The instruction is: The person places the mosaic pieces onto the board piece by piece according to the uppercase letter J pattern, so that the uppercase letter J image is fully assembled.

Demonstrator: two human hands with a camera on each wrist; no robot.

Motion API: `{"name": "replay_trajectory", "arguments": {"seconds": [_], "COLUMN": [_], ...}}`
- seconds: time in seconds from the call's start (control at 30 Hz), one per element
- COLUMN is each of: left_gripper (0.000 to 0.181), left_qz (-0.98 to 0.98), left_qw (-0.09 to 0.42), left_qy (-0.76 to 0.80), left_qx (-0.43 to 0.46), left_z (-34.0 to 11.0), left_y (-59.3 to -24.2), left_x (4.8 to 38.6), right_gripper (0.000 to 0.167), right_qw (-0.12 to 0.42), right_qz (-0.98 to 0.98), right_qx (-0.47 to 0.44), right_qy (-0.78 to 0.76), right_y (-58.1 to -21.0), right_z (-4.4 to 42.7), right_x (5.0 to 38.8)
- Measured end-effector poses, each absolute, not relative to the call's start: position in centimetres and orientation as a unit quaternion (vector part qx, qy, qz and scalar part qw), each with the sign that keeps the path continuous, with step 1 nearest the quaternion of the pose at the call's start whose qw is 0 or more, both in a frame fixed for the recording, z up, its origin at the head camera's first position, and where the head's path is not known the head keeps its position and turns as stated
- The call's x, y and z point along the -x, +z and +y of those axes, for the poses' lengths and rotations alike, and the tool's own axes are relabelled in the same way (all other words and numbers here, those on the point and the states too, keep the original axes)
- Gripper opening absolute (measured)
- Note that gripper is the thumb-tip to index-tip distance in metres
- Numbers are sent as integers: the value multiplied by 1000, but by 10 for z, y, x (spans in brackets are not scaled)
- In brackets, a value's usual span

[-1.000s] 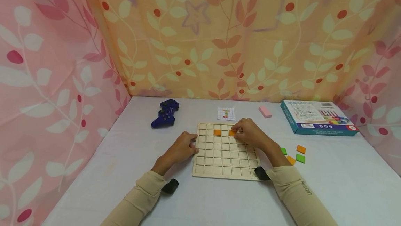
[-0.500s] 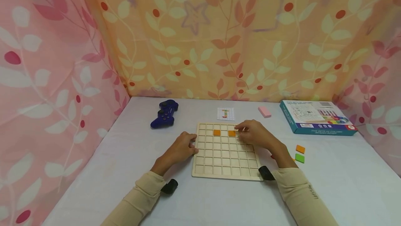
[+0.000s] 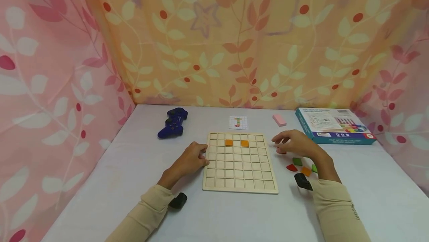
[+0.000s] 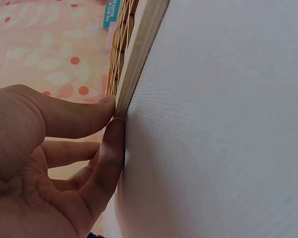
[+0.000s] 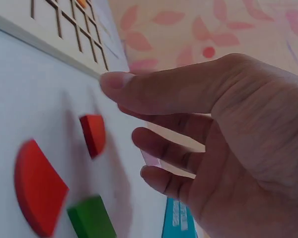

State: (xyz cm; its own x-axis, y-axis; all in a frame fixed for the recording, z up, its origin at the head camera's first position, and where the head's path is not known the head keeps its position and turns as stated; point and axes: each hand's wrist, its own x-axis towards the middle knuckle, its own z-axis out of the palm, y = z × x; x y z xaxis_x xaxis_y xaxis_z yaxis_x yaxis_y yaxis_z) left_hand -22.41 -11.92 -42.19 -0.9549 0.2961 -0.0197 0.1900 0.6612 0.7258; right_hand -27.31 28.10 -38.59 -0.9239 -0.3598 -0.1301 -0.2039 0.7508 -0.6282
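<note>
R hand [image 3: 296, 143] has shifted right, off the board; now over a red quarter-round [image 5: 93, 135]. Fingers loosely apart, nothing held. L hand [image 3: 189, 159]: thumb + finger pinching left edge of wooden grid board [image 3: 239, 165], mid table [image 3: 134, 160]. Step (judged): fetching next pc; next move calls for closing fingertips on that red one.

Qty: 2 orange tiles [image 3: 229, 143] on board, far side, one cell btwn; loose at right, 2 red quarter-rounds, 2 green tiles [image 3: 297, 161], 1 loose orange tile [image 3: 305, 171]; R forearm [image 3: 336, 201] may hide more. 1 pattern card [image 3: 238, 122] beyond board.
</note>
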Motion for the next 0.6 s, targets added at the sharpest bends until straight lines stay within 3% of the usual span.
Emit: {"name": "replay_trajectory", "arguments": {"seconds": [0.37, 0.6], "left_gripper": [60, 60], "left_qz": [907, 908], "left_qw": [66, 67], "left_qy": [395, 392], "left_qx": [-133, -134], "left_z": [-120, -120], "left_y": [-422, -422], "left_x": [224, 225], "right_gripper": [49, 49], "right_qw": [199, 217], "right_qz": [925, 920], "right_qx": [90, 80], "right_qy": [-311, -318], "right_y": [-379, -385], "right_z": [326, 341], "right_x": [256, 255]}}
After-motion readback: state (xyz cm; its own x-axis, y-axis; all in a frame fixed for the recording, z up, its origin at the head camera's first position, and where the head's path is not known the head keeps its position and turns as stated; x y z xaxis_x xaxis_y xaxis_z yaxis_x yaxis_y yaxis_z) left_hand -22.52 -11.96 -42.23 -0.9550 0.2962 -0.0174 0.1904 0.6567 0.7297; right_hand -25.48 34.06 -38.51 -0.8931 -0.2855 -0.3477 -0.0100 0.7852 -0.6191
